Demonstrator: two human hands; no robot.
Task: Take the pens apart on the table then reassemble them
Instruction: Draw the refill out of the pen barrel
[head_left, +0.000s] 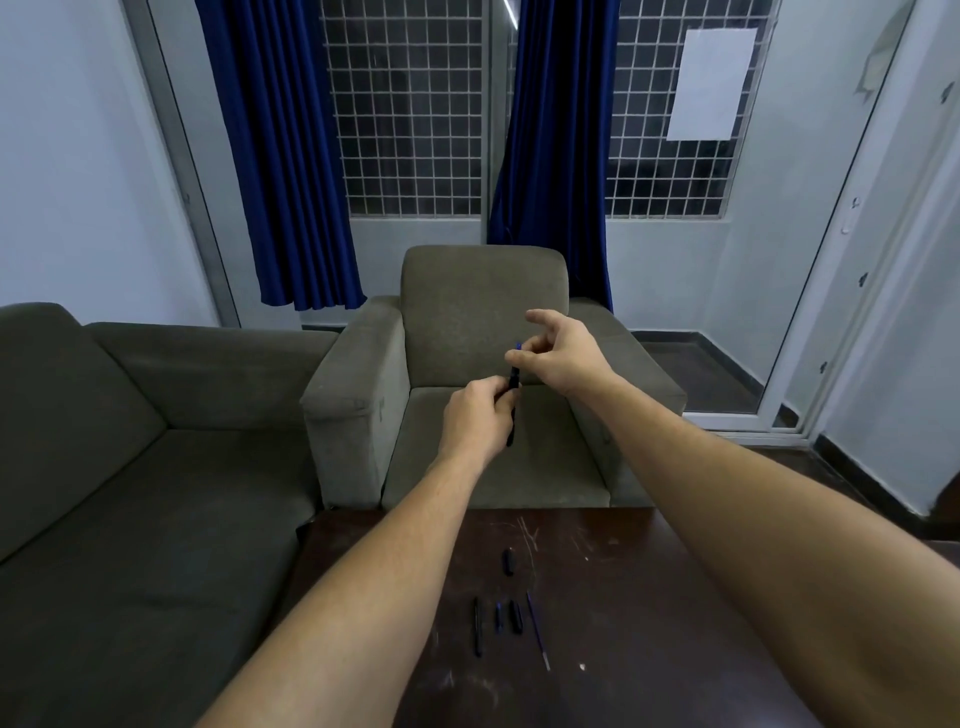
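One pen (512, 415) is held in the air beyond the far edge of the tabletop (623, 597), in front of the armchair (483, 312). The pen is kept nearly upright. Its body is slim and dark, and a blue end piece is seen at the top. The lower half of the body is gripped by the left hand (480, 421), whose fingers are curled round it. The upper end is pinched between thumb and forefinger of the right hand (563, 358) (the remaining fingers are spread and raised clear of the pen).

Loose parts are laid out on the dark, scratched tabletop, between the two forearms. Four lie in a row, roughly parallel and each apart from its neighbour. Nearest the left edge is a long dark barrel (477, 626), then a small blue piece (498, 617), a short dark part (516, 617) and a thin blue refill (537, 631) with a pale tip. A separate dark part (507, 561) lies closer to the far edge. A sofa (104, 415) stands off the left edge.
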